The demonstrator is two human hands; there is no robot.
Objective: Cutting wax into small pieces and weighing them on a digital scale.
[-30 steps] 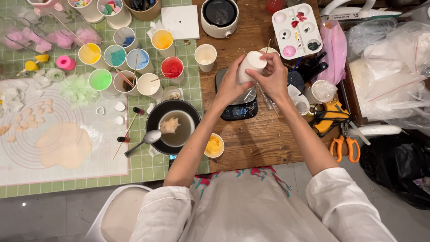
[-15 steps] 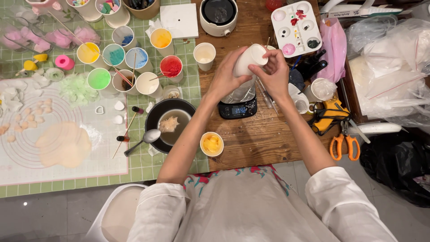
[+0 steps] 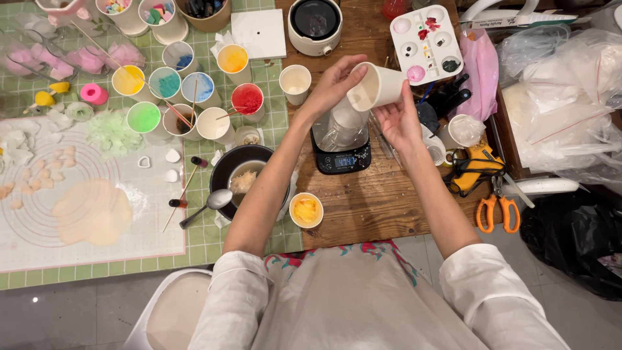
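Observation:
Both my hands hold a white paper cup (image 3: pixel 377 85), tipped on its side with its mouth facing down-left over a clear plastic cup (image 3: pixel 345 127). My left hand (image 3: pixel 335 83) grips the cup's rim side and my right hand (image 3: pixel 400 118) supports it from below. The clear cup stands on a small black digital scale (image 3: pixel 342 157) with a lit display on the wooden table (image 3: pixel 369 201). Whether anything pours out of the white cup is hard to tell.
Several paper cups of coloured paste (image 3: pixel 194 91) stand on the green mat to the left. A dark bowl (image 3: pixel 245 175) with a spoon (image 3: pixel 208 206) and a yellow-filled cup (image 3: pixel 306 210) sit near the front. A paint palette (image 3: pixel 426 35), orange scissors (image 3: pixel 497 209) and plastic bags (image 3: pixel 570 97) lie right.
The white cup has been tipped further onto its side, mouth now toward the clear cup on the scale. My hands shifted slightly around it.

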